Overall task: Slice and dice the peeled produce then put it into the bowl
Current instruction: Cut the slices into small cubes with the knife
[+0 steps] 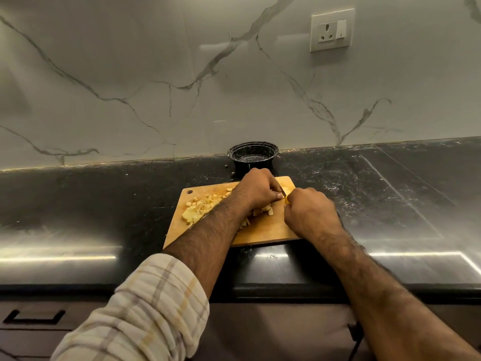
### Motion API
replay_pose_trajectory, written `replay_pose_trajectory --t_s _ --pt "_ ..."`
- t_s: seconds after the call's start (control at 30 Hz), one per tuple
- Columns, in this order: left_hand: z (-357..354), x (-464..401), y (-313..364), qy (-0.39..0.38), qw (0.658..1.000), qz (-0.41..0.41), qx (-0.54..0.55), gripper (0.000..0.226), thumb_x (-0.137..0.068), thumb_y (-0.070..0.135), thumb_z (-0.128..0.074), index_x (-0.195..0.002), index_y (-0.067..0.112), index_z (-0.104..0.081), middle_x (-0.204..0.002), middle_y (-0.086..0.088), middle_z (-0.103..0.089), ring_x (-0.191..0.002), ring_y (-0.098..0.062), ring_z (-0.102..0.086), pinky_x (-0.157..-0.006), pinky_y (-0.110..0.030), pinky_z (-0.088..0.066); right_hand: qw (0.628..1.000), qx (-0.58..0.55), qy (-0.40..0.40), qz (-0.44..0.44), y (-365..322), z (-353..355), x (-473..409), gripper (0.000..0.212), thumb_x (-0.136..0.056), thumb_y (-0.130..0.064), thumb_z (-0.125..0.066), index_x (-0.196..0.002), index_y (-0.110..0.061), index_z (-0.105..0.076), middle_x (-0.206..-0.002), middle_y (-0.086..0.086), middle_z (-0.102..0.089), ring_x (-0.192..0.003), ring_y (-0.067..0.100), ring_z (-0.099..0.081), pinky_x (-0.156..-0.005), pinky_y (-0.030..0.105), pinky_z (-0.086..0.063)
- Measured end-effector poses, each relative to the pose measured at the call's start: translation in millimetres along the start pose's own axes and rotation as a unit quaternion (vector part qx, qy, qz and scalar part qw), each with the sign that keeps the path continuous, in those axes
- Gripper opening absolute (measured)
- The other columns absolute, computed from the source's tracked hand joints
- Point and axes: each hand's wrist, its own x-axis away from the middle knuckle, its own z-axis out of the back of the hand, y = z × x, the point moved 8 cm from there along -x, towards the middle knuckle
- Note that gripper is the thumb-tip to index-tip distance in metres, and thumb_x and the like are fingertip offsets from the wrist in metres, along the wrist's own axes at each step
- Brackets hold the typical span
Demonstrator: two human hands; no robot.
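Left hand (256,190) fingers curl on pale produce (286,190); right hand (309,212) grips yellow-handled knife (286,200) above wooden board (263,230).

Bowl (253,155) behind cutting board (263,230)

I'm working on a matt wooden board (263,231) over a glossy, scratched black stone counter (364,204), polished veined marble wall (156,74) behind, shiny black plastic bowl (253,155), soft checked cloth sleeve (145,308).

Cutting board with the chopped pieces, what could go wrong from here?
The left hand holds the uncut piece right beside the knife in the right hand, so a slip could nick the fingers. Diced pieces lie spread across the cutting board, so some could spill on the way to the bowl.
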Motion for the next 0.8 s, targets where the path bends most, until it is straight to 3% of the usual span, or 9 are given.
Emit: replay_pose_trajectory --t_s 0.17,0.3,0.43,0.6,0.7,0.8 --pt "0.1 0.1 6.5 0.009 0.999 -0.003 -0.041 0.014 -0.088 0.025 -0.084 -0.102 0.02 -0.084 -0.096 0.007 -0.079 -0.09 -0.006 -0.07 -0.088 -0.034 -0.063 1.0 0.012 -0.024 0.013 -1.1 2.2 9.7 0.005 -0.093 -0.025 -0.057 -0.09 -0.023 -0.054 -0.094 0.002 -0.055 -0.085 0.023 -0.05 -0.074 0.035 -0.043" --pt "1.8 2.5 8.0 -0.004 0.999 0.0 -0.035 0.017 -0.091 0.023 -0.082 -0.107 0.018 -0.082 -0.103 0.003 -0.079 -0.094 -0.008 -0.069 -0.092 -0.034 -0.062 0.998 0.024 -0.058 0.011 5.7 8.9 30.7 0.007 -0.093 -0.027 -0.061 -0.094 -0.023 -0.056 -0.094 0.0 -0.054 -0.088 0.023 -0.055 -0.078 0.037 -0.05" --pt "14.7 6.6 -6.0 0.009 1.0 0.016 0.019 0.022 -0.091 0.012 -0.081 -0.112 0.019 -0.08 -0.12 0.002 -0.075 -0.101 -0.006 -0.065 -0.096 -0.029 -0.058 1.0 -0.01 -0.013 0.005 8.6 21.9 27.1 0.014 -0.096 -0.032 -0.059 -0.098 -0.019 -0.065 -0.089 0.001 -0.06 -0.082 0.02 -0.06 -0.077 0.039 -0.058" --pt "12.4 4.6 -13.8 0.023 0.999 0.028 0.012 0.013 -0.088 0.017 -0.084 -0.1 0.02 -0.083 -0.1 0.008 -0.077 -0.091 -0.005 -0.069 -0.091 -0.032 -0.062 1.0 -0.002 0.009 0.009 -4.1 17.3 9.8 0.023 -0.098 -0.036 -0.056 -0.106 -0.019 -0.068 -0.099 0.005 -0.064 -0.087 0.024 -0.062 -0.077 0.039 -0.057" --pt "7.1 2.5 -12.2 0.015 1.0 0.022 0.014 0.011 -0.088 0.016 -0.084 -0.099 0.019 -0.083 -0.097 0.008 -0.078 -0.09 -0.005 -0.07 -0.089 -0.032 -0.063 1.0 0.012 -0.002 0.013 -9.2 3.5 3.8 0.022 -0.096 -0.03 -0.053 -0.107 -0.019 -0.068 -0.105 0.008 -0.065 -0.09 0.028 -0.06 -0.074 0.037 -0.047" --pt "5.0 0.3 -8.1 0.014 1.0 0.011 -0.009 0.011 -0.089 0.016 -0.083 -0.099 0.019 -0.083 -0.096 0.006 -0.078 -0.09 -0.006 -0.07 -0.089 -0.032 -0.063 0.999 0.021 -0.022 0.017 -10.8 0.0 3.4 0.019 -0.095 -0.027 -0.054 -0.107 -0.019 -0.067 -0.103 0.006 -0.063 -0.088 0.025 -0.056 -0.077 0.037 -0.047"
